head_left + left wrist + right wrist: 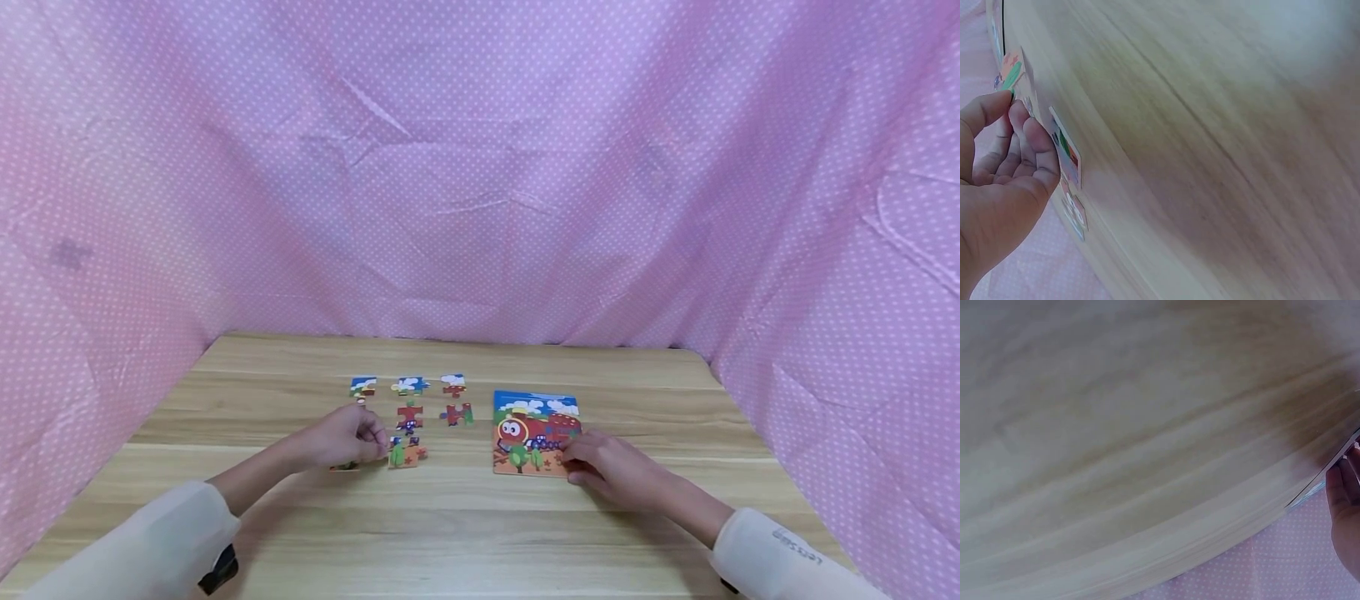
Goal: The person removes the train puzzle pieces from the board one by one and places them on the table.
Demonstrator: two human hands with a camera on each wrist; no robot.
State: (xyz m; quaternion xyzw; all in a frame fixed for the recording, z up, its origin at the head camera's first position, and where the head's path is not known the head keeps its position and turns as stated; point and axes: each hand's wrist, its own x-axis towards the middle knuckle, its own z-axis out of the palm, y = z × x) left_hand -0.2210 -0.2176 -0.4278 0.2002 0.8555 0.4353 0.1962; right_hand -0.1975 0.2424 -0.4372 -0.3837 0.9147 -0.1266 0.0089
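Several jigsaw pieces lie in loose rows on the left half of the table. My left hand point(347, 437) pinches the left edge of the bottom-middle jigsaw piece point(403, 454), orange with a green plant. In the left wrist view, thumb and forefinger meet at that piece point(1014, 75), while another piece point(1067, 149) lies beside the curled fingers. To the right is a square puzzle board point(525, 417) with a red train picture. My right hand point(611, 467) holds its lower right corner, thumb at the near edge. The right wrist view catches only part of this hand point(1346, 509).
Above the left hand's piece are a red train piece point(410, 414), a red-and-green piece point(457, 414) and a row with a cloud piece point(453, 384). Pink dotted cloth point(480, 208) hangs around the back and sides of the wooden table point(450, 542).
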